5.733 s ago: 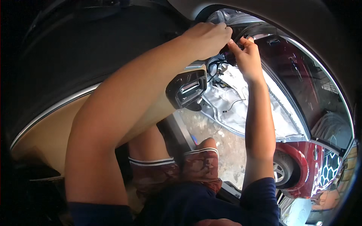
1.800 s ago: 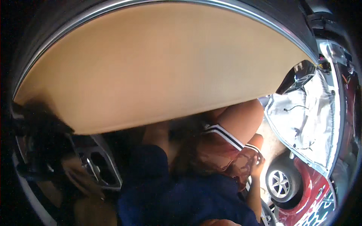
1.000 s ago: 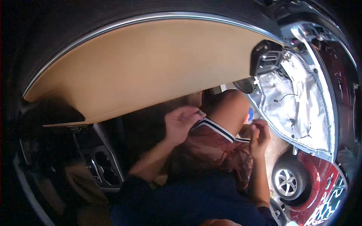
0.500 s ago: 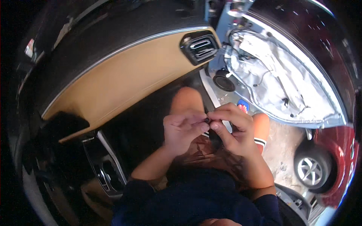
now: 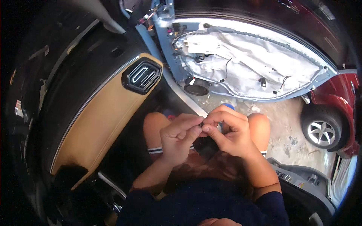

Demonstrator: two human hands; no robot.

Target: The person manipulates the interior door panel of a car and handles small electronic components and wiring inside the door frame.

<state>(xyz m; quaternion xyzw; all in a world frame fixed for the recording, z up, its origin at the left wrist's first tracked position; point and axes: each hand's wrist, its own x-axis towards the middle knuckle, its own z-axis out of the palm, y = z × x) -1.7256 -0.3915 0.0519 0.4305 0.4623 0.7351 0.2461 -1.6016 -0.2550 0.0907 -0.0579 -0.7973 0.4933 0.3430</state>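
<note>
A tiny dark piece (image 5: 201, 124) sits between my fingertips, too small for me to name its kind. My left hand (image 5: 180, 136) pinches it from one side with thumb and forefinger. From the other side my right hand (image 5: 230, 132) grips it the same way, so the two hands meet over my lap. Both forearms are bent, and most of the piece is covered by the fingers.
To the left runs a tan dashboard panel (image 5: 102, 113) with a black air vent (image 5: 142, 76). Ahead stands an open car door with its trim off, silvery lining (image 5: 249, 64), loose wires and a round speaker (image 5: 196, 87). A wheel (image 5: 321, 130) of a red car is at right.
My view has turned to the right, so the dashboard and door have shifted left in the picture. My hands keep the same pinch on the small dark piece.
</note>
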